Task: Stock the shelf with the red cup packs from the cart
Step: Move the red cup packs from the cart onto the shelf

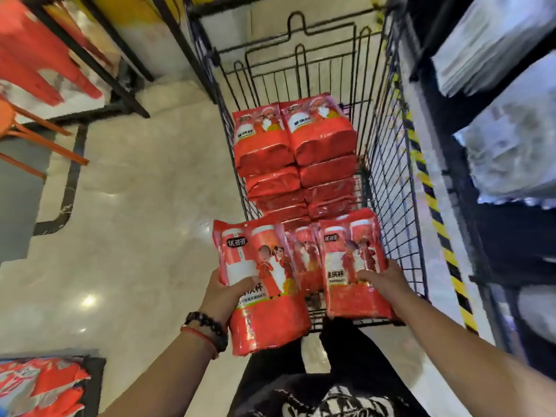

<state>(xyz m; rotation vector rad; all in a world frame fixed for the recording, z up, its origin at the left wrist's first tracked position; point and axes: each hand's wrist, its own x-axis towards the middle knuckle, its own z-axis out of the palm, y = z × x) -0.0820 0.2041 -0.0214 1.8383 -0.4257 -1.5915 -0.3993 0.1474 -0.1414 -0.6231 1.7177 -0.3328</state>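
Note:
A black wire cart [391, 182] stands in front of me. Two stacks of red cup packs [294, 152] fill its far half. My left hand [225, 296] grips one red cup pack [264, 284] by its left edge, lifted over the cart's near left corner. My right hand [385, 281] grips a second red cup pack [352, 266] at the cart's near right side. Between those two, a third pack [304, 254] stands partly hidden.
A shelf corner at the lower left holds red packs [39, 386]. Dark shelving with white wrapped goods [505, 130] runs along the right, edged by yellow-black tape [433, 212]. Red stools [33, 55] and a black frame stand at the upper left. Glossy pale floor [144, 206] lies left of the cart.

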